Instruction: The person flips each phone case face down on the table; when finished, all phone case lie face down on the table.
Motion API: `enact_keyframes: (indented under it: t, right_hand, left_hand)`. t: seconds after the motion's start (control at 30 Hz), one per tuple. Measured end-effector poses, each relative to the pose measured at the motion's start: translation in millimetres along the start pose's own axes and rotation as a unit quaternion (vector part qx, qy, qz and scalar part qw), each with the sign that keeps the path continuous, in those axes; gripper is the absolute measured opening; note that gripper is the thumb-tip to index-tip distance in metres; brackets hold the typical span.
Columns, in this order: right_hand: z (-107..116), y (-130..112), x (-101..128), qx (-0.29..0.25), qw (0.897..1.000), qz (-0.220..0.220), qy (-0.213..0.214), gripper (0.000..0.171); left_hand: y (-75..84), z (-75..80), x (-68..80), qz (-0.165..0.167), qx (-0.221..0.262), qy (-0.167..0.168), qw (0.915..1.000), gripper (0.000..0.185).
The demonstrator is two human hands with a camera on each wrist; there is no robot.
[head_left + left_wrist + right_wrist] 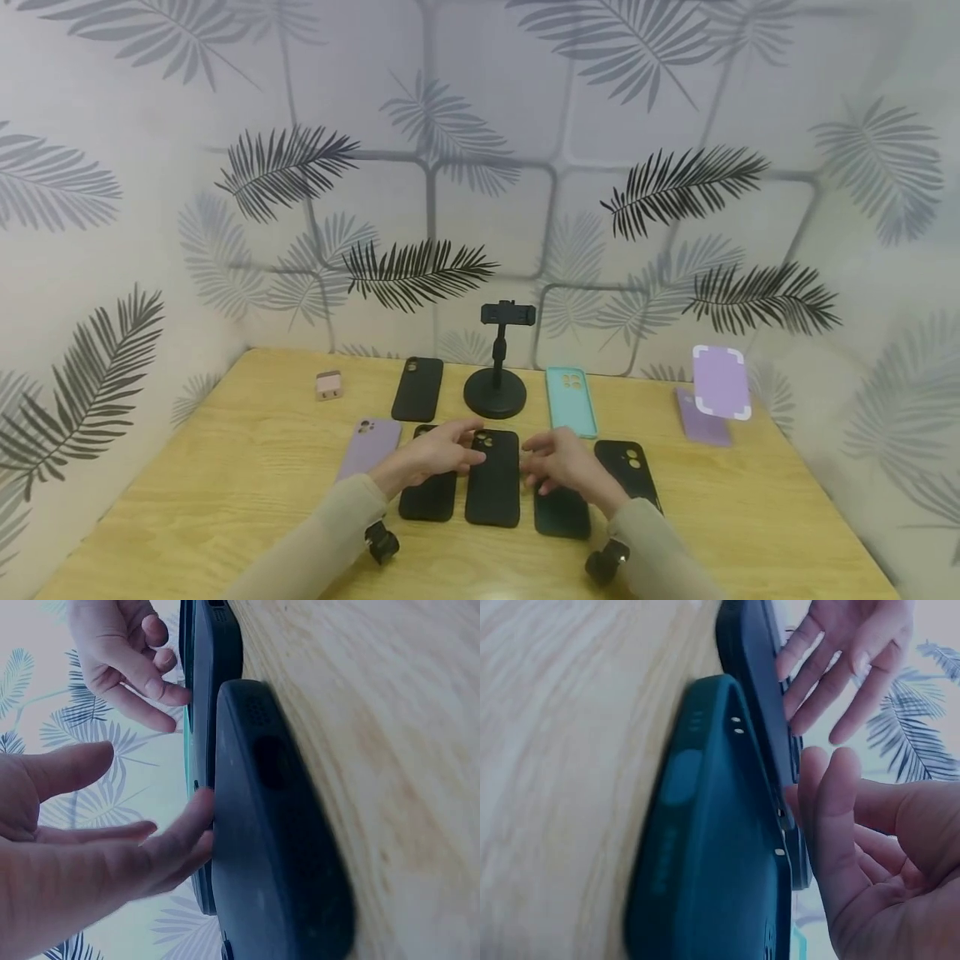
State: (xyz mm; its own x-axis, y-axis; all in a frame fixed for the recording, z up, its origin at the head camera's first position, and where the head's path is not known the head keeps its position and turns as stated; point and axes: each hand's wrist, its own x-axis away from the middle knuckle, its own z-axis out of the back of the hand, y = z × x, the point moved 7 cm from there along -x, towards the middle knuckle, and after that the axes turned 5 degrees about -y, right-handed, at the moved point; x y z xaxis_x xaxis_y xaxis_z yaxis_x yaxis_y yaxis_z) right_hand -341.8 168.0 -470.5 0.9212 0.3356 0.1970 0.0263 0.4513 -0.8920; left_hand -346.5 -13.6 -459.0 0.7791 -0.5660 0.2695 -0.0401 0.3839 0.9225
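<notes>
A black phone case (492, 496) lies between my two hands, its camera cutouts at the far end. My left hand (435, 454) is over another black phone case (427, 502), thumb and fingers spread, holding nothing; whether its fingertips touch a case I cannot tell. My right hand (566, 462) hovers at the far end of a dark green phone case (705, 847), partly hiding it, fingers loosely bent and holding nothing. In the right wrist view that case shows its hollow side and raised rim. Right of this hand a black phone case (628, 468) lies partly behind my forearm.
Behind lie a black phone case (417, 389) and a turquoise one (572, 404), with a black phone stand (497, 392) between them. A lilac case (369, 446) and pink charger (328, 385) are left. On the right, a lilac panel (721, 382) stands above a purple base (703, 427).
</notes>
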Motion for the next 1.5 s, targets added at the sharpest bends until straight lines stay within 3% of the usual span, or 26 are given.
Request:
enact_keyframes:
  t: [0.17, 0.3, 0.47, 0.87, 1.03, 1.27, 1.37, 1.5]
  right_hand:
    - [11.6, 0.6, 5.4, -0.026, 0.999, 0.022, 0.001, 0.036]
    - [20.9, 2.9, 13.3, -0.029, 0.998, 0.049, -0.020, 0.038]
    - [37.9, 6.8, 25.7, -0.020, 0.998, 0.053, -0.002, 0.040]
    - [58.6, 16.4, 41.9, 0.015, 0.998, 0.058, -0.015, 0.040]
    - [59.0, 21.5, 48.2, 0.021, 0.998, 0.053, -0.024, 0.043]
    - [57.2, 25.9, 50.8, 0.018, 0.999, 0.032, -0.038, 0.042]
    - [58.6, 26.3, 51.2, 0.017, 0.999, 0.021, -0.035, 0.042]
    - [59.0, 28.4, 52.4, 0.011, 0.999, 0.016, -0.036, 0.043]
  left_hand:
    - [3.0, 3.8, 3.2, -0.027, -0.019, 0.057, 0.9978, 0.054]
    - [5.7, -0.9, 2.8, -0.066, 0.023, 0.076, 0.9947, 0.045]
    - [11.3, -15.1, -1.9, -0.082, 0.064, 0.060, 0.9928, 0.043]
    - [20.4, -40.7, -16.9, -0.082, 0.068, 0.028, 0.9940, 0.047]
    - [22.9, -49.0, -18.4, -0.087, 0.037, 0.013, 0.9954, 0.048]
    - [22.7, -62.2, -21.8, -0.067, 0.011, -0.022, 0.9975, 0.048]
    - [24.9, -65.0, -24.1, -0.067, 0.015, -0.026, 0.9973, 0.048]
    - [24.7, -67.5, -26.8, -0.058, 0.056, -0.022, 0.9965, 0.052]
